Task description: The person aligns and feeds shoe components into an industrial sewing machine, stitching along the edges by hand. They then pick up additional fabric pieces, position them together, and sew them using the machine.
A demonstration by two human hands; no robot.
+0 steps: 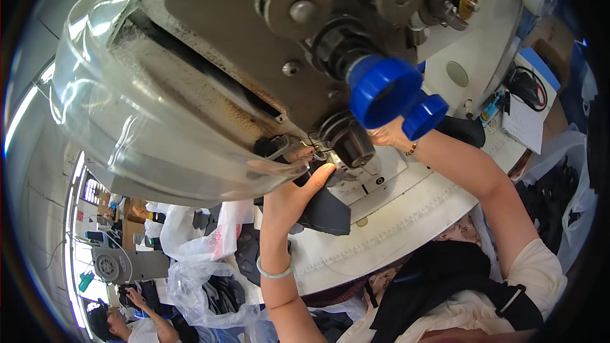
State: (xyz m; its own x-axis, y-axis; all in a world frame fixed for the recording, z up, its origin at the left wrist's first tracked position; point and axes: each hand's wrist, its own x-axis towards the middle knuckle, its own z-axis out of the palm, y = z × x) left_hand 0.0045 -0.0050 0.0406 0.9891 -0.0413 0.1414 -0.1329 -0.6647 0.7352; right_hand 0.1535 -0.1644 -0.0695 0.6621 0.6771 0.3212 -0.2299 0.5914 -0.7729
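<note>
A large sewing machine head (222, 32) fills the upper middle, with a curved clear plastic shield (127, 146) on its left side. Below its needle area, a dark piece of fabric (327, 216) lies on the machine bed. My left hand (289, 197) grips that fabric, thumb along the top; its other fingers are partly hidden by the machine. My right hand (389, 133) is on the far side of the presser area, near the machine bed's plate (381, 168). The blue plastic part (384, 89) and the machine hide its fingers.
A pale curved worktable (394, 216) with a printed ruler surrounds the machine. Black material (460, 130) lies beyond my right forearm. Plastic bags of dark pieces (219, 292) hang left; another bag (565, 197) is right. A notepad (524, 124) lies far right. Another person (136, 324) works lower left.
</note>
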